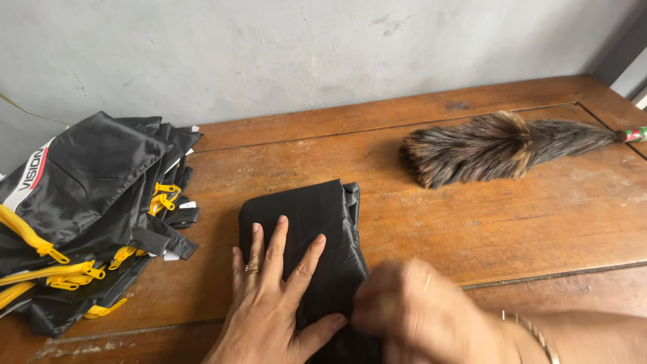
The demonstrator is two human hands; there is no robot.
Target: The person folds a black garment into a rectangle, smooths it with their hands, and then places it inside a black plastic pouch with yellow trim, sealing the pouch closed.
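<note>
Folded black fabric piece (317, 236), wooden surface (512, 209): my left hand (269, 303) pressed it, fingers (276, 246) flat, released; right hand (418, 310) blurred, grip untellable. Left: black bags (87, 202), yellow zippers (67, 273), white label (30, 172).

We have a worn brown wooden table (512, 216) set against a grey wall, its top framed by a raised border with grooves running along the back and right edges. Directly on it, at the left, we see a pile of black fabric pieces with yellow zippers (87, 216) (some hanging past the table's left edge), and near the middle a folded black cloth (310, 222) lying flat. At the far right a feather duster (499, 145) with dark brown plumes rests on its side, well apart from the cloth.
</note>
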